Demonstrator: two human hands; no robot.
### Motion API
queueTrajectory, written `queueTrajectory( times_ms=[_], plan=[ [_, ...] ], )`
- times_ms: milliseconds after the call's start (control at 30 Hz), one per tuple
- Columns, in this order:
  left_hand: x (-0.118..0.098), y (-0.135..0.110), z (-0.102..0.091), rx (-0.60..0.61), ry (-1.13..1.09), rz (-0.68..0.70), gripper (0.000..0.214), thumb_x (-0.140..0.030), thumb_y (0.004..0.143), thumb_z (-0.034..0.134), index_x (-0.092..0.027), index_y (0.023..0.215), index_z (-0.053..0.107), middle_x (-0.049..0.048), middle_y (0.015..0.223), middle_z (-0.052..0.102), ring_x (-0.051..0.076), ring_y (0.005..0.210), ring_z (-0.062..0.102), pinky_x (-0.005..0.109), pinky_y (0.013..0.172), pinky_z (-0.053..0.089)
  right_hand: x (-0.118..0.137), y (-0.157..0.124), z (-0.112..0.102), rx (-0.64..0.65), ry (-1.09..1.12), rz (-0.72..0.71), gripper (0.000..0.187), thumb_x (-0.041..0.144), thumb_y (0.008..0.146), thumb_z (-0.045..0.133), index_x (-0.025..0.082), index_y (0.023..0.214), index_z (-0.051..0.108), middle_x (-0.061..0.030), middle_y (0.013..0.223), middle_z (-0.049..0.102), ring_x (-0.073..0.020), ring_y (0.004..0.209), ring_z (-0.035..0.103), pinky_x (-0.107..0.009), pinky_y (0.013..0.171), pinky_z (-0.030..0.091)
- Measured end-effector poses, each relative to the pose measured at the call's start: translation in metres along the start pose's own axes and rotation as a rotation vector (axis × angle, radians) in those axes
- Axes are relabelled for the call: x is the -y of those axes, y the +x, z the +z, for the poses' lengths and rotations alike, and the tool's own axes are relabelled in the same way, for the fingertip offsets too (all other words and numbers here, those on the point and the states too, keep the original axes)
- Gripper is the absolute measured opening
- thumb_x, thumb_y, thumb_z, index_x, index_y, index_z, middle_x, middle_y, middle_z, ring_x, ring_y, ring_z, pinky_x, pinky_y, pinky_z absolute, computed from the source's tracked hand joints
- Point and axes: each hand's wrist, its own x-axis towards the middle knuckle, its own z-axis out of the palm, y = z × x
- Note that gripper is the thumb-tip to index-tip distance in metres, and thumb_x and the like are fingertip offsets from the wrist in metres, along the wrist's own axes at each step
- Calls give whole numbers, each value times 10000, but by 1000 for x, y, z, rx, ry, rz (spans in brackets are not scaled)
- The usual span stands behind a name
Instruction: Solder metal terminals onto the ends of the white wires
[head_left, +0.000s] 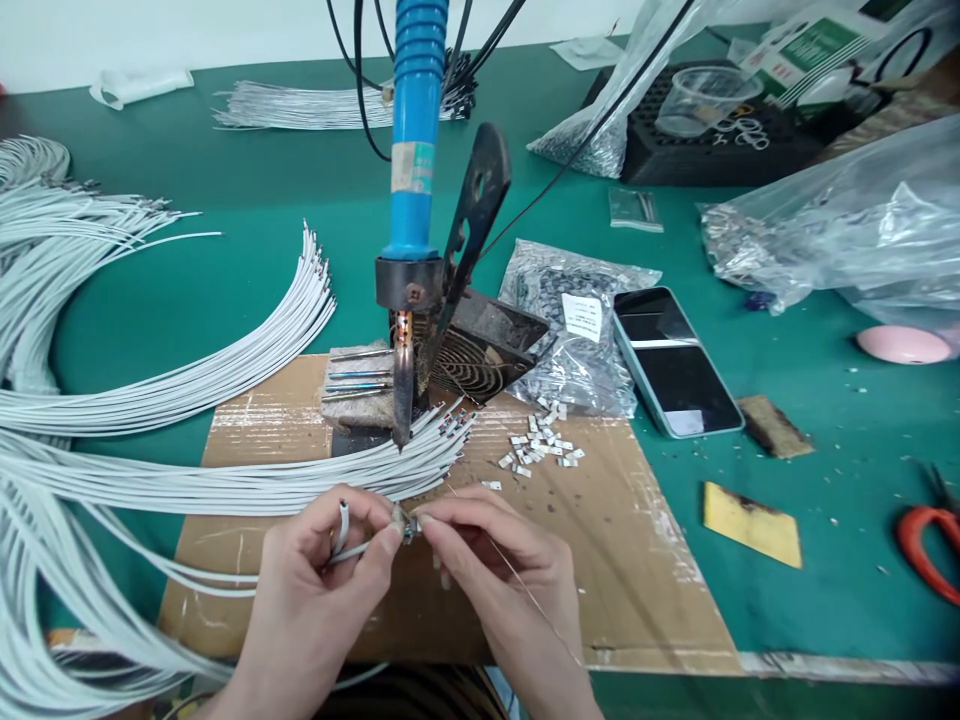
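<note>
My left hand (322, 590) is closed on a white cable (349, 553), with one cut end of it sticking up between the fingers. My right hand (502, 580) pinches a small shiny part (410, 530) that meets the cable end between both sets of fingertips; its exact kind is hard to make out. A thin silvery wire (536, 603) runs across the right hand. Just above the hands hangs a blue-handled soldering iron (412, 200), clamped with its tip down. Behind the fingers lies a bundle of white cables (300, 480) with stripped ends.
Small white tabs (536, 440) lie scattered on a cardboard sheet (622, 560). To the right are a phone (679, 365), a yellow sponge (752, 525) and red-handled scissors (926, 540). More white cables (187, 385) fill the left; a black fan (480, 350) stands behind the iron.
</note>
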Motion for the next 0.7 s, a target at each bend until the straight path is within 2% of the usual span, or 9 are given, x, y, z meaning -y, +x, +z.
queueTrajectory(
  times_ms=[133,233,300,400,567,700],
  plan=[
    [-1,-1,1,1,-2,14,87,-176,721,807,-210,675,741,-2,753,730,129,712,647,151,644,528,1,5,-4,64,-47,-65,165,184,856,789,319,853,885,6,738,725,-78,550,556,-162,478,426],
    [1,1,-3,13,27,22,94,-181,750,792,-213,684,732,1,768,730,131,711,645,150,613,518,1,7,-6,86,-79,-90,191,166,853,783,325,863,888,-2,737,741,-97,595,610,-160,516,469],
    [4,4,-7,63,63,37,96,-184,778,783,-211,703,730,7,789,731,133,700,642,159,586,511,1,6,-7,91,-85,-81,194,162,855,783,324,867,888,-4,744,742,-105,623,628,-164,540,483],
    [5,6,-11,139,106,46,84,-186,796,782,-204,727,738,16,811,735,128,659,623,169,551,497,-1,5,-8,107,-70,-76,184,172,870,786,325,889,886,3,751,731,-92,585,587,-166,497,440],
    [-1,3,-3,25,36,7,101,-179,736,808,-191,673,730,10,763,727,124,668,612,169,590,486,-2,7,-9,124,-84,-86,177,179,879,786,327,887,885,4,743,724,-95,580,583,-177,489,425],
    [-5,2,1,14,39,13,101,-168,723,803,-191,649,738,12,750,731,126,663,611,177,597,475,-2,9,-10,131,-94,-92,167,180,882,785,314,886,884,3,744,717,-95,564,564,-186,470,404]
  ],
)
